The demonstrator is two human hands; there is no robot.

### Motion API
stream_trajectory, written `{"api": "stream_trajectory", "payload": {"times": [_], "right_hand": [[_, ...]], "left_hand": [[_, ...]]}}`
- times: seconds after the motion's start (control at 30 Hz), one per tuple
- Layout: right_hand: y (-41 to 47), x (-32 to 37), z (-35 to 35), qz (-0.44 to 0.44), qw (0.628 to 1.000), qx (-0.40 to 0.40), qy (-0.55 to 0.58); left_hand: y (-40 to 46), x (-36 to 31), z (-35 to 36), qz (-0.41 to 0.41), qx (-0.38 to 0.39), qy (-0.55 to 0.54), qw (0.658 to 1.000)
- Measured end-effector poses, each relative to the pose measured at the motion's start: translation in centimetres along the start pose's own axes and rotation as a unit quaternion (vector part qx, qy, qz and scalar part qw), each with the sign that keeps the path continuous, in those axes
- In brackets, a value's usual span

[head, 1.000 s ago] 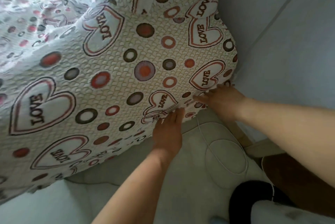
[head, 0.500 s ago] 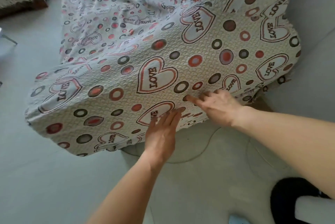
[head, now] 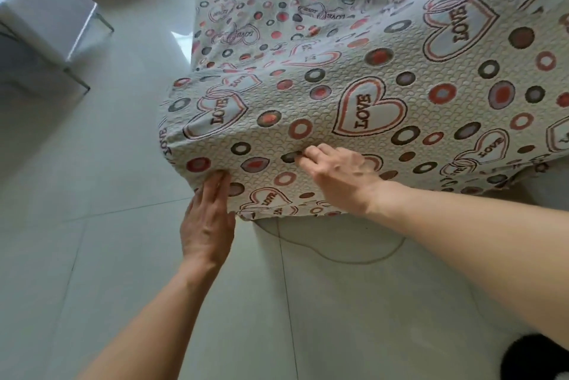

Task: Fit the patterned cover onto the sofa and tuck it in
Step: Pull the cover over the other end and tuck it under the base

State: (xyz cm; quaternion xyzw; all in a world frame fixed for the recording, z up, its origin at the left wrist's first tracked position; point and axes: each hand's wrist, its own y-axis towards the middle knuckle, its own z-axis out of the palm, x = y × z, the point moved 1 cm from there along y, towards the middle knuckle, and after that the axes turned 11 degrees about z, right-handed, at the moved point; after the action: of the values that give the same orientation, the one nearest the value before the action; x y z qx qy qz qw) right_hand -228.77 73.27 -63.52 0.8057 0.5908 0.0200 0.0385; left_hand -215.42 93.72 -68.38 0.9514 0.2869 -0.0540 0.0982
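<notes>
The patterned cover [head: 363, 77], white with hearts reading LOVE and red and grey rings, is stretched over the sofa and hides it entirely. My left hand [head: 207, 219] lies flat with straight fingers, its tips pressed against the cover's lower front corner. My right hand [head: 338, 178] rests on the cover's side face just to the right, fingers curled and pressing into the fabric near a dark ring. The cover's bottom hem [head: 286, 213] hangs a little above the floor.
Pale tiled floor [head: 123, 256] spreads below and to the left. A thin cable [head: 341, 259] loops on the floor under the sofa's edge. A white table with metal legs [head: 46, 10] stands at upper left. A dark slipper [head: 535, 358] shows at bottom right.
Both hands have slid left along the cover's lower edge to the front corner. The view has swung left, showing the floor and table.
</notes>
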Motion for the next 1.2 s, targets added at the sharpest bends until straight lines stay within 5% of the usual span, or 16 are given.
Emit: {"api": "stream_trajectory", "payload": {"times": [0.23, 0.43, 0.7, 1.0, 1.2], "right_hand": [[3.6, 4.4, 1.8, -0.028, 0.996, -0.078, -0.025], [5.3, 5.3, 3.1, -0.069, 0.989, -0.126, -0.037], [3.5, 7.6, 6.7, -0.063, 0.996, -0.052, -0.044], [1.9, 9.2, 8.3, 0.075, 0.987, -0.139, 0.001], [0.4, 15.2, 13.7, 0.043, 0.995, -0.066, 0.067]], "left_hand": [[1.7, 3.3, -0.2, 0.015, -0.141, -0.035, 0.989], [2.5, 5.5, -0.3, 0.132, -0.159, -0.016, 0.978], [0.4, 6.2, 2.5, 0.173, -0.183, -0.018, 0.968], [-1.0, 8.2, 4.9, 0.104, -0.203, -0.111, 0.967], [-0.9, 9.1, 7.4, 0.054, -0.276, -0.297, 0.912]]}}
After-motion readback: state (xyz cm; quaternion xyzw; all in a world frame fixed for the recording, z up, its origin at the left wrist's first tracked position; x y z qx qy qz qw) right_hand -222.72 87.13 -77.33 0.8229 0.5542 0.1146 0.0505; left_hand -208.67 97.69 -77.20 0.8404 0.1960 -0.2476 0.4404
